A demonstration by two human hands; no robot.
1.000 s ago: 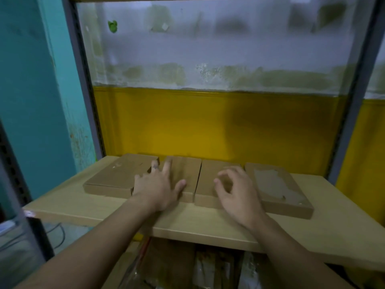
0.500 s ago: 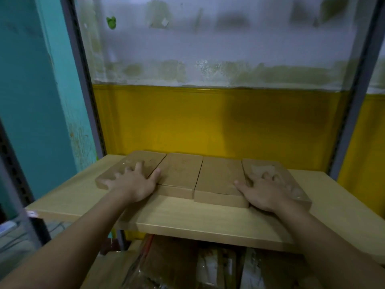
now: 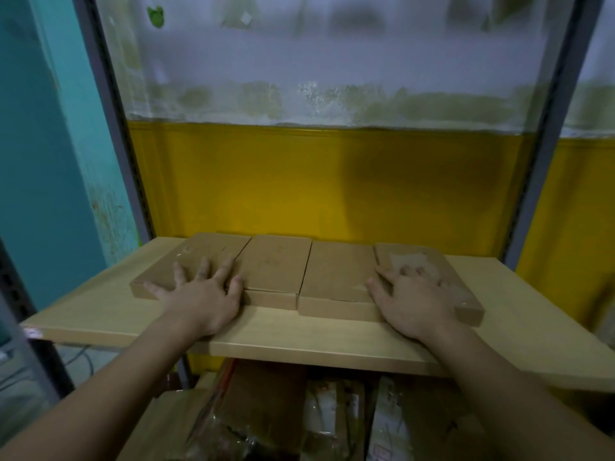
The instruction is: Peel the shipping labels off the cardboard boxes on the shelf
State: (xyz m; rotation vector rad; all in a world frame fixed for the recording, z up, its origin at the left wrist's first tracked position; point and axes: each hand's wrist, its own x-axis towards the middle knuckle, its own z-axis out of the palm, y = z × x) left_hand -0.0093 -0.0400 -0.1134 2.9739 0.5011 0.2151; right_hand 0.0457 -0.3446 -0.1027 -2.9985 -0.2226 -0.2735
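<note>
Both hands lie flat on the end boxes of a row of four on the shelf.

Four flat cardboard boxes sit side by side, touching, on the pale wooden shelf (image 3: 299, 341). The left hand (image 3: 203, 294) rests palm down on the leftmost box (image 3: 186, 257), fingers straight and spread, its grip apart and holding nothing. The right hand (image 3: 412, 301) rests flat on the rightmost box (image 3: 446, 271), its thumb reaching over the seam to the third box (image 3: 336, 274), its grip likewise apart. Just beyond the right fingertips a pale torn patch (image 3: 407, 261) shows on the rightmost box; whether it is label or residue cannot be told. The second box (image 3: 273, 264) lies untouched. Wrapped packages (image 3: 299, 410) fill the space under the shelf.
</note>
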